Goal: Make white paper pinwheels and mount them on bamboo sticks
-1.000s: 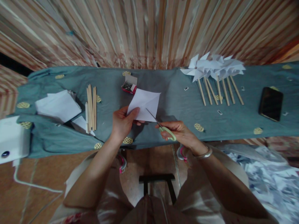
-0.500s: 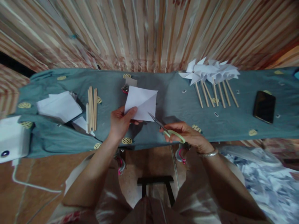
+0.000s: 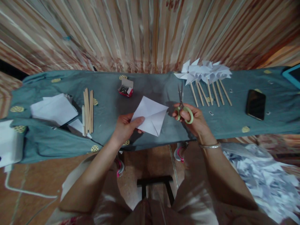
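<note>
Striped curtain fabric hangs behind a long tabletop draped in teal cloth with yellow spots. From my end I see the left hand over the near edge, about midway along it, pinching a creased white paper square at its left corner, thumb on top and fingers beneath. The sheet is held tilted just above the cloth. Just to its right, the right hand is closed through the pale green loops of the scissors. Their blades point toward the far edge and lie close together, clear of the paper. A metal bracelet sits on that wrist.

Along the far edge to the right I count a row of white pinwheels on wooden sticks, with a dark phone toward the right end. Near the far edge, left of centre, stands a small open pin box. Further left lie loose sticks and a paper stack. Paper scraps litter the floor at the lower right
</note>
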{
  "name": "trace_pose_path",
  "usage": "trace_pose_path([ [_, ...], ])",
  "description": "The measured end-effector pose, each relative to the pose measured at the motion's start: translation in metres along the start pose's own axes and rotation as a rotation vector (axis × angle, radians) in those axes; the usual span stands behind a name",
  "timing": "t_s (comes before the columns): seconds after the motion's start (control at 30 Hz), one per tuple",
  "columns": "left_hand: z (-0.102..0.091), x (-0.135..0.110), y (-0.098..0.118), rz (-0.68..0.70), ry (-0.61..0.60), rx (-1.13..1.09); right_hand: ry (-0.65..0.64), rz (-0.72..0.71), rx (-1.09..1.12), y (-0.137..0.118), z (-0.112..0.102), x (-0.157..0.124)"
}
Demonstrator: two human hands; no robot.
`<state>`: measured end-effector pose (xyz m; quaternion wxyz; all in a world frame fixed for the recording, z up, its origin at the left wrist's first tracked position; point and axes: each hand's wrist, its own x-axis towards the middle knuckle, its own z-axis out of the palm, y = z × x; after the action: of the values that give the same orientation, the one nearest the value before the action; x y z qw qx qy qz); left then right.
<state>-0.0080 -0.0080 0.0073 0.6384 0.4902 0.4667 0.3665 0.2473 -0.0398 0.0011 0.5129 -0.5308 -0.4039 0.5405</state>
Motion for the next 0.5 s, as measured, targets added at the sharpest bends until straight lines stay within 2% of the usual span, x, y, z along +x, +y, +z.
trace_pose_path([
  [0.1, 0.004, -0.004, -0.002, -0.032, -0.123, 0.043, 0.0, -0.029, -0.037, 0.0, 0.004, 0.004],
  [0.23, 0.009, -0.005, -0.009, -0.087, -0.202, 0.055, -0.062, 0.018, -0.071, 0.001, 0.008, 0.003],
  [0.33, 0.009, -0.004, -0.01, -0.108, -0.212, 0.059, -0.084, 0.069, -0.1, 0.002, 0.01, 0.001],
  [0.5, 0.007, -0.001, -0.008, -0.097, -0.157, 0.013, -0.096, 0.093, -0.123, 0.001, 0.009, 0.0],
])
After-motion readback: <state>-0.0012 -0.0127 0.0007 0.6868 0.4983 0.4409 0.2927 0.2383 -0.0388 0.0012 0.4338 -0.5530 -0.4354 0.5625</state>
